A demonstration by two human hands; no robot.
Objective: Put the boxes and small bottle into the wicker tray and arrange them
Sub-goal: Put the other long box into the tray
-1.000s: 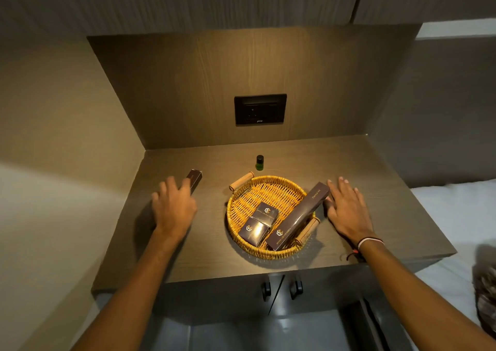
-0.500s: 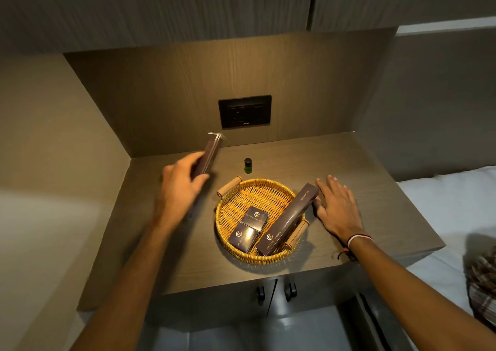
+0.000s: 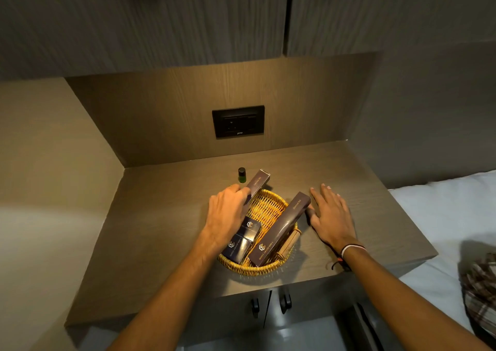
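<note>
A round wicker tray [image 3: 268, 208] sits near the front of the wooden counter. Inside it lie two small dark boxes [image 3: 243, 239] and a long dark box [image 3: 281, 228] that leans on the right rim. My left hand [image 3: 228, 214] grips a second long dark box [image 3: 258, 184] and holds it slanted over the tray's left rim, its far end sticking out past the back. My right hand [image 3: 331, 215] rests flat on the counter, fingers apart, just right of the tray. A small green bottle [image 3: 241, 175] with a black cap stands behind the tray.
The wooden counter [image 3: 166, 216] fills a niche with a back wall holding a black socket panel [image 3: 238, 121]. Overhead cabinets hang above. A white bed [image 3: 442, 211] lies to the right, and cabinet handles [image 3: 269, 301] sit under the counter's front edge.
My left hand has carried the long box from the counter's left side, up and over, to the tray's left rim. The right hand has stayed flat beside the tray.
</note>
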